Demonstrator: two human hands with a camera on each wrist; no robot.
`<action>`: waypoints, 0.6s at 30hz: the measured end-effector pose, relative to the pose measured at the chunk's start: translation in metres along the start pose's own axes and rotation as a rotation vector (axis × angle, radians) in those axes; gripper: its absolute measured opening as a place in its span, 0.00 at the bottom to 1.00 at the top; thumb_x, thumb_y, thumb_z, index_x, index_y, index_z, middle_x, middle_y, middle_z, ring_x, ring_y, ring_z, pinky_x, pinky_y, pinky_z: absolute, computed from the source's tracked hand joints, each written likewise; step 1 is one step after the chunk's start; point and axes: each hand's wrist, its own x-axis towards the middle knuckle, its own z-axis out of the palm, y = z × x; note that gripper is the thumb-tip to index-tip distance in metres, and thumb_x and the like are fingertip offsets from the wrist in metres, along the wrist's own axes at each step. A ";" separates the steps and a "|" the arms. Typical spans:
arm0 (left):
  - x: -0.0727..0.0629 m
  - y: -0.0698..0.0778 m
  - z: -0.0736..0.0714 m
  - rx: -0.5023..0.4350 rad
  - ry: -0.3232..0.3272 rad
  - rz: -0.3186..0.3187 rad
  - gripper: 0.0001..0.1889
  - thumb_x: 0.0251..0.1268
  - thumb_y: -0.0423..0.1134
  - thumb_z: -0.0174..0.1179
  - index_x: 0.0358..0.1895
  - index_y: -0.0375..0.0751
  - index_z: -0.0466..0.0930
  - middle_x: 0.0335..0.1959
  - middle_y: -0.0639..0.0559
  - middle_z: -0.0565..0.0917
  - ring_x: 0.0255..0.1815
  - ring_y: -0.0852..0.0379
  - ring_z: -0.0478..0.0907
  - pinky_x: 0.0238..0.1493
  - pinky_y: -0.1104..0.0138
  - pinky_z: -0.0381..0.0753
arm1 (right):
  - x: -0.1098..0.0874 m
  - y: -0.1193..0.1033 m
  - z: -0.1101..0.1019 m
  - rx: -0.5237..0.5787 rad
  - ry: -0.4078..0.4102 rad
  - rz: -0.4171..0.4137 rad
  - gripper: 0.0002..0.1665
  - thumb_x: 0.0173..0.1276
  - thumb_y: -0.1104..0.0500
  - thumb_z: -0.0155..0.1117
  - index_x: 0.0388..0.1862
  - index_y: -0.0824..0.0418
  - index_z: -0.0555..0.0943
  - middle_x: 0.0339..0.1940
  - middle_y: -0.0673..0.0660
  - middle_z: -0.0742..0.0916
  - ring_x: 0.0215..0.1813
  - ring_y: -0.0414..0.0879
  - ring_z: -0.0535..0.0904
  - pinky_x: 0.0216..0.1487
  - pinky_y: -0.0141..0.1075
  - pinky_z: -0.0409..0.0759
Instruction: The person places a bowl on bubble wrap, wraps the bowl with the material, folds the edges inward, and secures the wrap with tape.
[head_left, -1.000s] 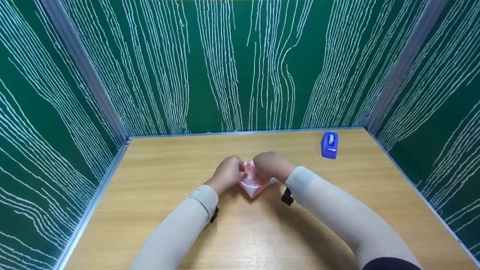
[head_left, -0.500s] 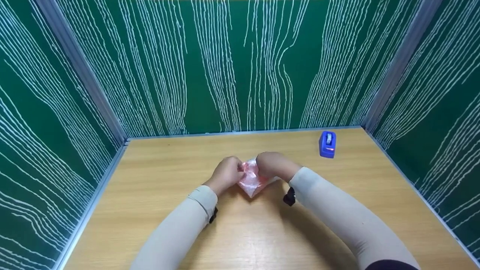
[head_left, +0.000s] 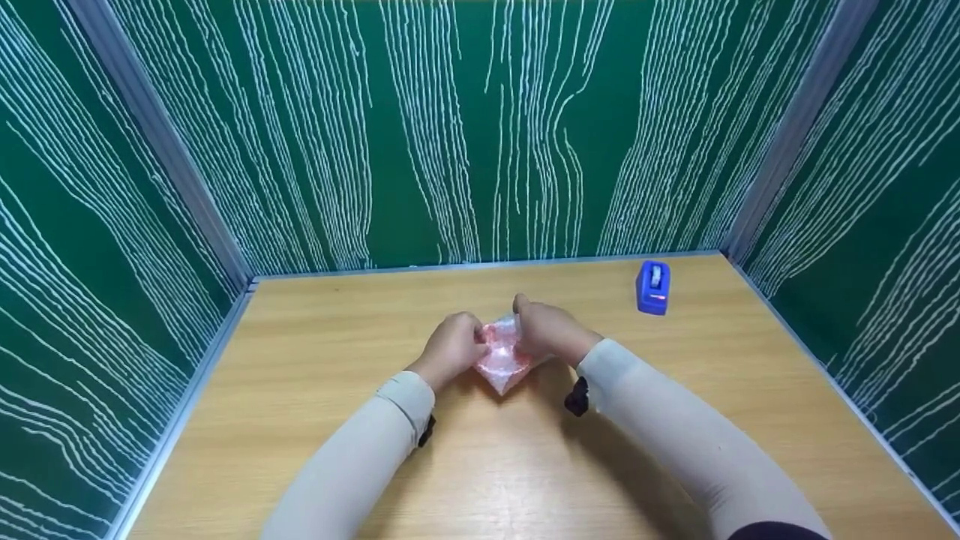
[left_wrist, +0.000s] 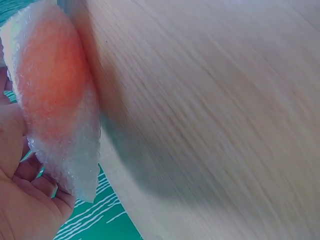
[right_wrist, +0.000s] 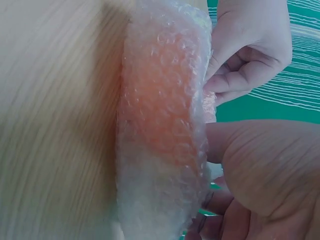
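Observation:
A bubble-wrap bundle (head_left: 502,367) with something orange-red inside stands between both hands, over the middle of the table; the wrap hides what the orange thing is. My left hand (head_left: 454,345) grips its left side; in the right wrist view the left fingers (right_wrist: 245,75) are curled, the thumb against the wrap. My right hand (head_left: 551,330) holds the other side, its thumb on the near face and the fingers behind, partly hidden by the wrap. In the left wrist view the bundle (left_wrist: 55,85) shows a loose clear flap at its lower end.
A blue tape dispenser (head_left: 652,289) stands at the back right of the wooden table (head_left: 337,330). Green walls (head_left: 420,135) with white wavy lines enclose the table at the back and both sides, joined by grey metal posts (head_left: 787,127).
The right hand has turned slightly, and a finger or thumb now points up at its far side. More of the wrap shows between the hands. The left hand has stayed in place.

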 end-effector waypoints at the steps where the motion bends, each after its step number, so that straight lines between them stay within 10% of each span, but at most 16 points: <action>1: 0.001 -0.001 0.000 0.010 -0.001 0.010 0.03 0.74 0.33 0.76 0.45 0.40 0.91 0.45 0.49 0.90 0.44 0.52 0.84 0.53 0.59 0.92 | 0.001 0.000 0.001 -0.010 0.005 -0.003 0.55 0.73 0.63 0.79 0.92 0.58 0.60 0.82 0.65 0.81 0.77 0.61 0.82 0.85 0.56 0.77; 6: 0.015 -0.013 0.007 0.020 -0.015 0.024 0.03 0.74 0.36 0.77 0.43 0.41 0.93 0.45 0.48 0.91 0.43 0.52 0.84 0.50 0.61 0.92 | 0.004 0.000 0.000 0.039 -0.031 0.014 0.47 0.68 0.69 0.76 0.84 0.55 0.69 0.69 0.64 0.87 0.62 0.58 0.84 0.78 0.54 0.83; 18: -0.001 0.004 0.001 0.007 -0.001 -0.039 0.07 0.75 0.35 0.77 0.51 0.42 0.91 0.49 0.48 0.90 0.48 0.52 0.85 0.59 0.59 0.93 | 0.011 -0.001 0.002 0.109 -0.111 0.066 0.49 0.67 0.72 0.73 0.87 0.53 0.73 0.75 0.62 0.85 0.70 0.60 0.82 0.85 0.60 0.76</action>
